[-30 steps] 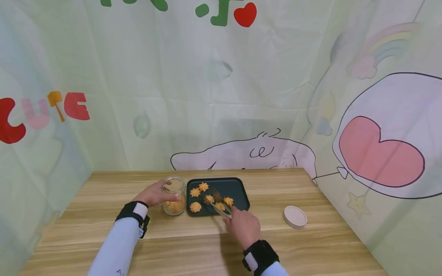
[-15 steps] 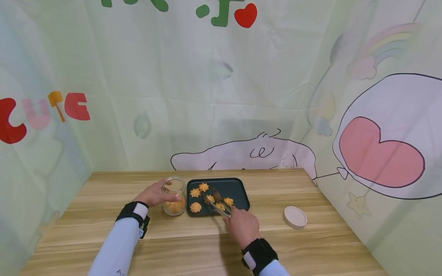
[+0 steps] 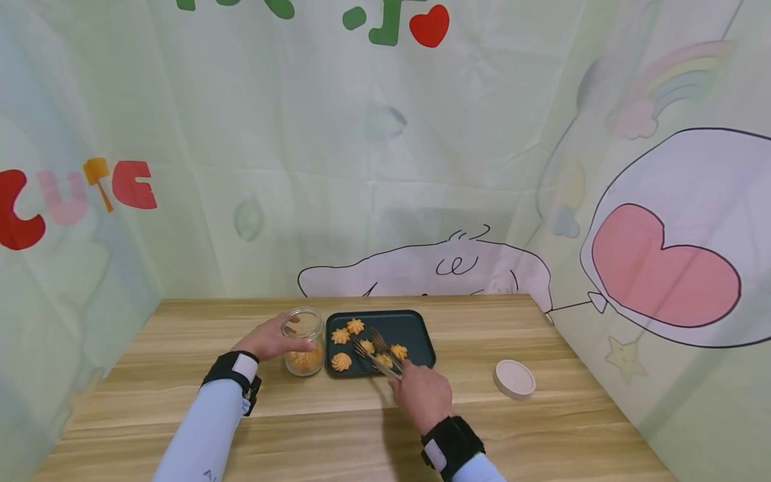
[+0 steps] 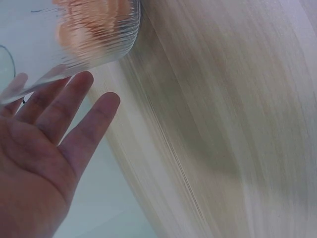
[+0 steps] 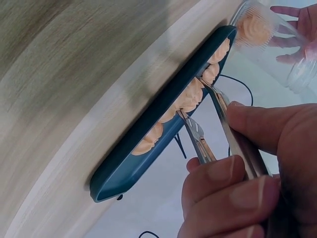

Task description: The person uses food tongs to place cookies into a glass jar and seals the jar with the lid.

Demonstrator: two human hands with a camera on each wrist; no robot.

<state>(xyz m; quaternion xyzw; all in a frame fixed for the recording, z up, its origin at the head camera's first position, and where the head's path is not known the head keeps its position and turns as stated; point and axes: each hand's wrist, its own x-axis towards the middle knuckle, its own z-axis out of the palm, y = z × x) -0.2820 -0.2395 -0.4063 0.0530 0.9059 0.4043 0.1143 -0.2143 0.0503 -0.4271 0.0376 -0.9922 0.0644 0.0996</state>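
Metal tongs sit in the right hand, gripped w/ thumb on top and fingers curled under near the handle end; the tips are spread apart over the dark tray, right by the cookies, w/ one tip close to the middle cookie. Can't tell if a tip actually touches one. In the right wrist view the tongs reach from the right hand across the tray edge, tips just beside the cookies, nothing clamped between them. Tray lies on the wood table, just ahead of the right hand and to its left. Left hand wraps the side of the glass jar, fingers round it, jar upright w/ cookies in its bottom, touching or just beside the tray's left edge. Left wrist view: left hand w/ fingers fairly straight against the ribbed jar, palm side to the glass. Hands are apart, jar and tray between them. Round white lid rests on the table well to the right of the right hand. Cartoon-print cloth hangs behind the table.
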